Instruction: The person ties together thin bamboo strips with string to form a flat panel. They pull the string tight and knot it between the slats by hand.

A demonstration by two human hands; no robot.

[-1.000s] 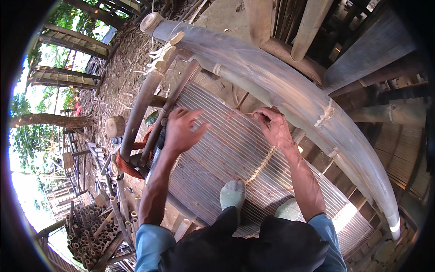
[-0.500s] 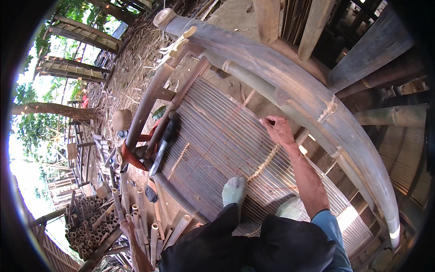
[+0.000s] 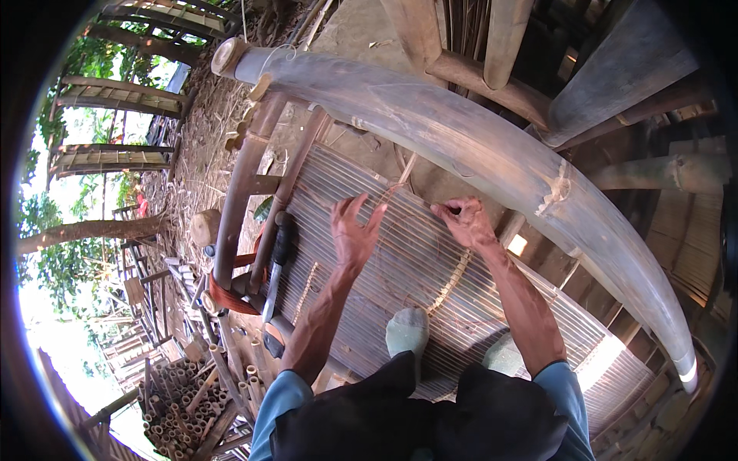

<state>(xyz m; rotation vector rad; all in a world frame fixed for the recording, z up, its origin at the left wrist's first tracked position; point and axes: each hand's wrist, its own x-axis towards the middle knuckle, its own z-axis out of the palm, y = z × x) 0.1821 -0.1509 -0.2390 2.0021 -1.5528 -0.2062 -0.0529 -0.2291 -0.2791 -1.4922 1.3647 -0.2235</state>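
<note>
At frame ctr, the L hand (image 3: 356,234) is open, spread above a slatted bench (image 3: 377,296); the R hand (image 3: 467,221), right of ctr, is pinched closed (can't tell if on anything). Knife (image 3: 280,252) lies ctr-left.

We have platform (image 3: 369,288) underfoot, knife (image 3: 281,244) at its left end beside rail (image 3: 290,173); pole (image 3: 461,138) beyond platform and along right; bamboo pile (image 3: 181,407) lower left.

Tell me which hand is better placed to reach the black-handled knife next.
Probably the left hand: it looks open and is nearer the knife, which lies toward the left side of the slatted surface. The right hand is farther away and curled in a pinch.
</note>
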